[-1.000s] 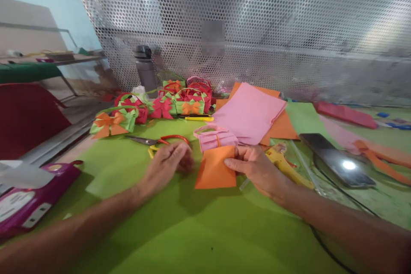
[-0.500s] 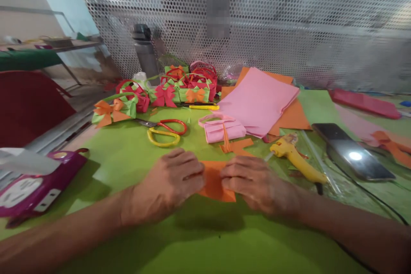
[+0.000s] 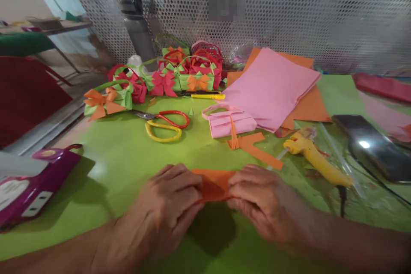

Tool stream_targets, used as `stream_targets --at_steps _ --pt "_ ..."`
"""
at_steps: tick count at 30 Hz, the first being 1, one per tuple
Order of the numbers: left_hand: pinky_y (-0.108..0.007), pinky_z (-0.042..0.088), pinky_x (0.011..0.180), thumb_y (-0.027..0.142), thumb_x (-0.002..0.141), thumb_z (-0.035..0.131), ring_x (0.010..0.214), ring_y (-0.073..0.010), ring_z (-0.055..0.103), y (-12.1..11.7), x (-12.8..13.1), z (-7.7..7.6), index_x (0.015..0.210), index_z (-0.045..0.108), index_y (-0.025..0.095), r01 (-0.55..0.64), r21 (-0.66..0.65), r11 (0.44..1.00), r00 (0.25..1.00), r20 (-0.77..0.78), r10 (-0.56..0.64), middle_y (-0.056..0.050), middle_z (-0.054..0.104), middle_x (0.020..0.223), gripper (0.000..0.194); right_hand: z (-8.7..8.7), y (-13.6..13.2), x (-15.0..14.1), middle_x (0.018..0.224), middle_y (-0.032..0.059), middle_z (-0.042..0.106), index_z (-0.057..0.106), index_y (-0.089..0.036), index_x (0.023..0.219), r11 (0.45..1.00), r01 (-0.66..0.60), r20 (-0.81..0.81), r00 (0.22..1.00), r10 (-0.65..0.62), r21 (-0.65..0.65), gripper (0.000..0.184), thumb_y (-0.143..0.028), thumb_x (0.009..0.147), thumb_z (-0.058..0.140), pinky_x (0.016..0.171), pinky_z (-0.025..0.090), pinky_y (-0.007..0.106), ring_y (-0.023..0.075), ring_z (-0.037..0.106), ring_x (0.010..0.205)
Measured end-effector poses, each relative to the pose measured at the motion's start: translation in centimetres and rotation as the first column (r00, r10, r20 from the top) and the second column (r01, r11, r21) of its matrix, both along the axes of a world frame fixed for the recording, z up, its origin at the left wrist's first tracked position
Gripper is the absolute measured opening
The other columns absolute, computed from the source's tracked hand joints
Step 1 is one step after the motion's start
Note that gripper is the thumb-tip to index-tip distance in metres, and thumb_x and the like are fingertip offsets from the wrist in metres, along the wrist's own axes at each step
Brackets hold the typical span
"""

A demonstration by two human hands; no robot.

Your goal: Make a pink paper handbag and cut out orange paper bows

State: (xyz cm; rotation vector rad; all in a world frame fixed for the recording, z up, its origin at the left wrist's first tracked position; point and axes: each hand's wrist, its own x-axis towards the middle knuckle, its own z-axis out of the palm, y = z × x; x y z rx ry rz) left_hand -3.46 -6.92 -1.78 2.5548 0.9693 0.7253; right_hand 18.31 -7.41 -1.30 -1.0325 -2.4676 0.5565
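An orange piece of paper (image 3: 215, 185) is stretched between both hands, just above the green tabletop (image 3: 122, 158). My left hand (image 3: 171, 207) pinches its left end, and my right hand (image 3: 261, 199) grips the right end; the thumbs are mostly hidden. Beyond the hands sits a small pink paper bag (image 3: 231, 123) with a handle and thin orange strips on its front. Orange paper scraps (image 3: 257, 147) lie in front of that bag. To the left rest scissors (image 3: 163, 126) with one red and one yellow handle.
Finished paper bags with bows (image 3: 163, 81) crowd the back left beside a grey bottle (image 3: 138, 30). Pink sheets (image 3: 269, 85) are stacked at the back. On the right lie a yellow glue gun (image 3: 316, 162) and a phone (image 3: 372, 145). A purple object (image 3: 58, 180) stands at left.
The view has tilted down and come closer. Both hands still hold the orange paper, whose near edge now looks folded or curled upward, making it a narrower band.
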Motion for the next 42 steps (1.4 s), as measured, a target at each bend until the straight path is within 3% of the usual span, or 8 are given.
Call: stream_targets --at_steps 6,13,16,21,24,29,37,42 --pt "-0.030 0.037 0.064 0.016 0.081 0.050 0.066 -0.0144 0.050 0.7 0.1 -0.1 0.072 0.059 0.018 -0.158 -0.186 0.970 0.987 0.013 0.163 0.000 0.060 0.068 0.013 0.3 0.2 -0.9 0.061 -0.0013 0.061 0.058 -0.019 0.075 0.946 0.291 0.012 0.956 -0.293 -0.142 0.010 -0.021 0.083 0.051 0.053 0.037 0.025 0.0136 0.054 0.056" --pt "-0.032 0.040 0.063 0.015 0.077 0.049 0.061 -0.0151 0.050 0.9 0.7 -0.2 0.070 0.056 0.019 -0.215 -0.113 0.970 0.977 -0.036 0.212 0.000 0.057 0.063 0.011 -0.5 0.4 -1.4 0.069 0.0018 0.069 0.059 -0.020 0.084 0.934 0.342 0.009 0.939 -0.343 -0.100 0.009 -0.018 0.079 0.052 0.054 0.043 0.027 0.0178 0.062 0.059" --pt "-0.032 0.045 0.065 0.015 0.078 0.051 0.069 -0.0162 0.055 0.5 0.3 -0.3 0.097 0.054 0.017 -0.262 -0.007 0.965 0.965 -0.020 0.262 -0.003 0.062 0.078 0.019 -0.8 0.5 -1.5 0.065 0.0014 0.068 0.059 -0.020 0.083 0.936 0.350 0.055 0.936 -0.348 -0.042 0.010 -0.017 0.076 0.053 0.051 0.044 0.028 0.0186 0.062 0.056" --pt "-0.043 0.043 0.087 0.017 0.079 0.058 0.104 -0.0253 0.053 -0.7 -0.2 -0.8 0.111 0.055 0.020 -0.110 0.399 0.910 0.986 -0.072 0.151 -0.007 0.063 0.108 0.032 -0.9 0.7 -1.6 0.064 0.0008 0.068 0.059 -0.020 0.088 0.939 0.343 0.058 0.938 -0.341 -0.017 0.015 -0.015 0.076 0.052 0.049 0.045 0.028 0.0185 0.062 0.054" --pt "-0.039 0.035 0.101 0.017 0.089 0.042 0.108 -0.0183 0.054 -1.2 0.0 -1.3 0.103 0.062 0.023 0.016 0.473 0.881 0.998 -0.068 0.018 0.001 0.066 0.107 0.025 -0.9 0.9 -1.6 0.063 0.0007 0.068 0.057 -0.018 0.092 0.948 0.317 0.029 0.948 -0.317 0.000 0.018 -0.013 0.076 0.050 0.047 0.045 0.027 0.0168 0.062 0.051" --pt "-0.033 0.050 0.087 0.016 0.089 0.038 0.110 -0.0233 0.056 -1.1 0.0 -1.2 0.111 0.060 0.012 0.196 0.434 0.879 0.938 -0.344 -0.040 -0.009 0.063 0.116 0.031 -1.0 0.8 -1.7 0.067 0.0008 0.069 0.053 -0.020 0.095 0.951 0.303 0.008 0.953 -0.304 0.061 0.019 -0.014 0.077 0.050 0.050 0.045 0.026 0.0165 0.063 0.054" --pt "-0.035 0.050 0.089 0.029 0.091 0.037 0.114 -0.0263 0.053 -2.0 -0.2 -1.5 0.115 0.057 0.012 0.186 0.417 0.889 0.928 -0.372 -0.020 -0.010 0.059 0.122 0.036 -0.9 0.6 -1.5 0.064 -0.0006 0.065 0.053 -0.021 0.083 0.969 0.245 0.043 0.968 -0.247 0.042 0.009 -0.013 0.078 0.050 0.051 0.041 0.027 0.0165 0.060 0.056" --pt "-0.035 0.048 0.091 0.021 0.090 0.039 0.115 -0.0263 0.052 -2.4 -0.3 -1.3 0.117 0.056 0.012 0.177 0.420 0.890 0.923 -0.386 -0.002 -0.011 0.059 0.122 0.033 -0.8 0.7 -1.5 0.065 0.0000 0.065 0.054 -0.021 0.082 0.971 0.223 0.041 0.973 -0.228 0.091 0.009 -0.014 0.081 0.048 0.056 0.041 0.029 0.0168 0.058 0.057"
